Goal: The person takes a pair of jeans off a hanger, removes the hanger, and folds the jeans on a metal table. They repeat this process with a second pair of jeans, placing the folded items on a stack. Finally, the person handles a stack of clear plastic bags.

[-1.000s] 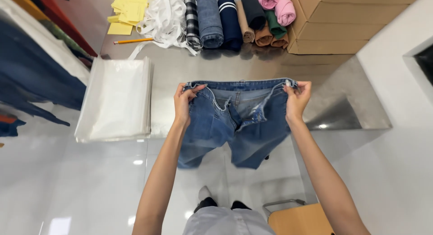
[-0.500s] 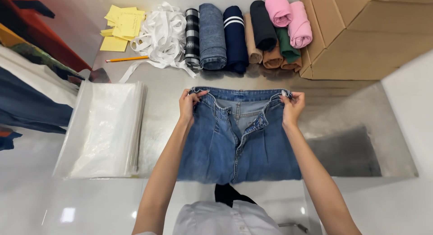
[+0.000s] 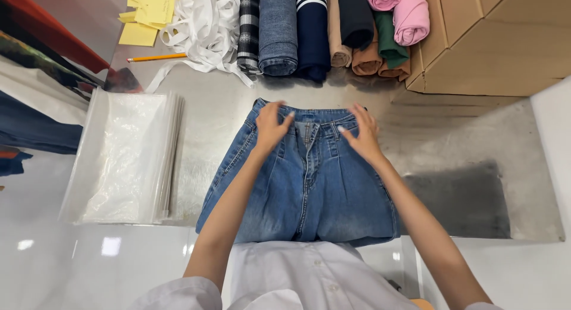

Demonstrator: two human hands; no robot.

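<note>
Both hands rest with loose, spread fingers on the waistband of the blue jeans [image 3: 309,179] — left hand [image 3: 270,128] and right hand [image 3: 361,134] either side of the fly, gripping nothing, forearms angled inward. The jeans lie flat mid-tabletop [image 3: 214,108], legs reaching its near edge — rolled garments [image 3: 315,30] line the far edge.

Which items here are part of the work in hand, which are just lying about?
In hand:
jeans, flat on the table
left hand and right hand, both resting open on the waistband

Lying about:
stack of clear bags
rolled clothes
white straps
yellow notes
pencil
cardboard boxes
</note>
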